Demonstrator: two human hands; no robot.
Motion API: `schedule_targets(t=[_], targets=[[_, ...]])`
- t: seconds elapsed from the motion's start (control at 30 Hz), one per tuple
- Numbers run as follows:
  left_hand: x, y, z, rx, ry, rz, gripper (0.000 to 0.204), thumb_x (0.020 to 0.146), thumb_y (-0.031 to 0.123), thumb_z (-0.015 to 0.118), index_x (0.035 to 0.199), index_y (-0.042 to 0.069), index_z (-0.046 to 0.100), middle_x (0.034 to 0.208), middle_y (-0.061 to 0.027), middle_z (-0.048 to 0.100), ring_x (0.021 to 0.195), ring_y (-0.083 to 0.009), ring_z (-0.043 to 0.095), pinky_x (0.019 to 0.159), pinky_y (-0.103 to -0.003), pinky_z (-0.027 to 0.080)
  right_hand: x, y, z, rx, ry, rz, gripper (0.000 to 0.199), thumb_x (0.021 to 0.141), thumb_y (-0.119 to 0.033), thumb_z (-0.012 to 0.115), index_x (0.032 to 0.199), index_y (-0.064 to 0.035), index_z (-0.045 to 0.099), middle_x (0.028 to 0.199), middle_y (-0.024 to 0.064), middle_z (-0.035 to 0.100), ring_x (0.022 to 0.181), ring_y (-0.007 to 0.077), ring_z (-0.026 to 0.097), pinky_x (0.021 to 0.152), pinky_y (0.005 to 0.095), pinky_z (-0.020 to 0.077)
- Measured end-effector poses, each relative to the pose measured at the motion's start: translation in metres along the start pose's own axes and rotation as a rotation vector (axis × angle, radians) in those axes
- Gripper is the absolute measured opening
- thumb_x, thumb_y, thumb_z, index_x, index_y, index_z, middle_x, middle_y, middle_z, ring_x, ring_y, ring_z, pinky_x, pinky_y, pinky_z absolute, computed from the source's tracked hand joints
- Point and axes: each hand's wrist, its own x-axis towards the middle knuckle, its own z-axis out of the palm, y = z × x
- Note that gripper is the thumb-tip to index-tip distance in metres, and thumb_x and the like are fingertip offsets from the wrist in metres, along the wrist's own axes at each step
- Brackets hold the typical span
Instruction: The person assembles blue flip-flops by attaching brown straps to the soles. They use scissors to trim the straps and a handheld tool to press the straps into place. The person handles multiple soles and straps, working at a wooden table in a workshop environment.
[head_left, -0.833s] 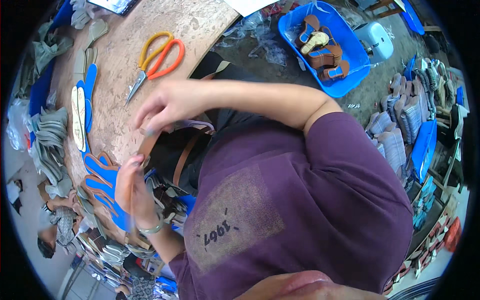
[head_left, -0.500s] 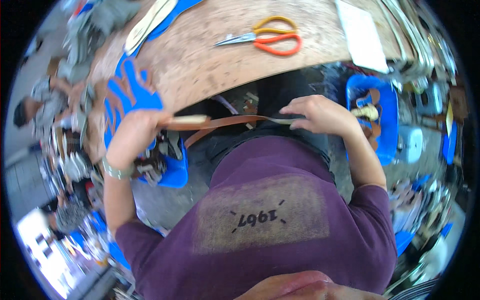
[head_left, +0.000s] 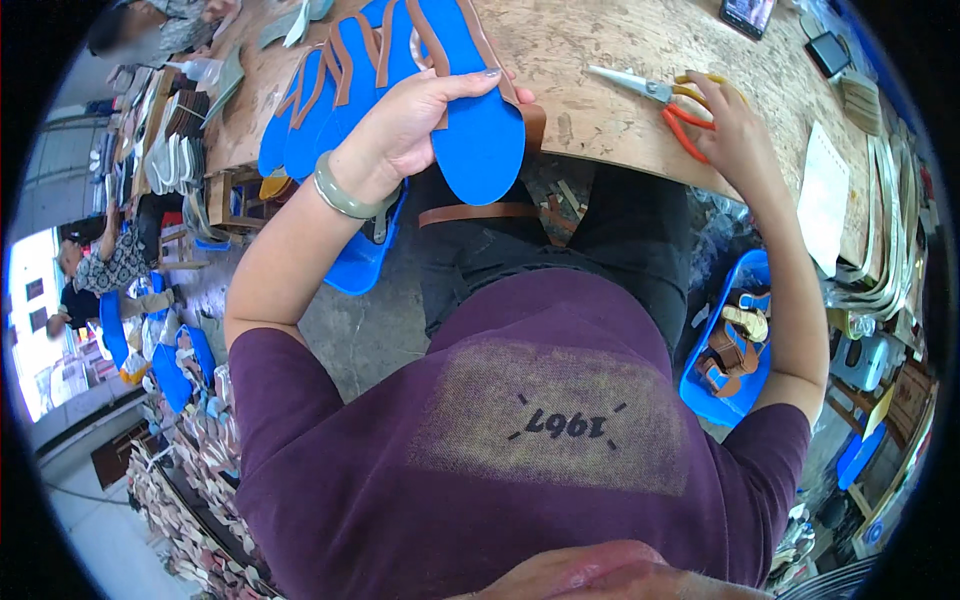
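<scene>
Fingers of your left hand [head_left: 415, 125] curl around a blue sandal sole [head_left: 478, 140] with brown straps, held at the table [head_left: 600, 60] near edge. Your right hand [head_left: 735, 135] rests on orange-handled scissors [head_left: 665, 100], far right; grip looks closed, though partly hidden. A brown strap [head_left: 480, 213] lies on your lap.

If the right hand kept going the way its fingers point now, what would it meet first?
The right hand already reaches the orange-handled scissors on the wooden table; they come first. Whether the fingers grip the handles is unclear.
</scene>
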Motion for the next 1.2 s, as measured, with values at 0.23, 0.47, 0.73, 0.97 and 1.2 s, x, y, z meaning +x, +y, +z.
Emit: schedule_targets(t=[0.23,0.47,0.73,0.97,1.2], targets=[[-0.016,0.032,0.059,-0.059,-0.149,0.21,0.024,0.094,0.015,0.053,0.112,0.0,0.055,0.104,-0.016,0.065,0.095,-0.022,0.064,0.083,-0.032,0.053,-0.002,-0.094,0.004,1.78,0.045,0.406,0.079,0.081,-0.024,0.068,0.143,-0.0009,0.026,0.082,0.0051,0.056,0.055,0.0114,0.054,0.045,0.0217,0.0418],[-0.039,0.089,0.005,0.309,-0.053,0.637,0.026,0.092,0.016,0.056,0.111,0.0,0.055,0.099,-0.0128,0.064,0.095,-0.0219,0.062,0.088,-0.035,0.049,-0.045,-0.082,-0.022,2.014,-0.556,0.413,0.101,0.06,-0.029,0.086,0.138,0.0035,0.032,0.079,0.0098,0.057,0.05,0.0186,0.059,0.041,0.0262,0.0468],[-0.102,0.08,-0.07,0.692,0.048,0.348,0.023,0.09,0.015,0.06,0.107,-0.001,0.055,0.094,-0.009,0.062,0.09,-0.0178,0.06,0.082,-0.033,0.048,-0.037,0.082,-0.145,0.981,-0.286,0.517,0.079,0.062,0.001,0.063,0.138,-0.0028,0.041,0.079,0.001,0.054,0.06,0.0082,0.054,0.047,0.0186,0.0419],[-0.021,0.007,-0.028,0.717,0.447,0.59,0.018,0.093,0.014,0.056,0.1,0.0,0.065,0.101,-0.0062,0.066,0.095,-0.0162,0.061,0.09,-0.032,0.045,0.051,0.139,-0.115,0.271,0.095,0.32,0.06,0.087,-0.012,0.061,0.142,-0.0157,0.039,0.097,0.0053,0.065,0.081,0.0113,0.061,0.069,0.0229,0.0466],[0.003,-0.042,-0.001,0.156,0.445,0.72,0.023,0.095,0.012,0.054,0.114,-0.001,0.053,0.101,-0.0098,0.065,0.097,-0.0171,0.061,0.091,-0.032,0.046,0.005,-0.014,-0.055,1.344,-0.129,0.477,0.056,0.092,-0.026,0.055,0.139,-0.0023,0.036,0.096,0.0144,0.062,0.065,0.0144,0.061,0.048,0.0203,0.0437]])
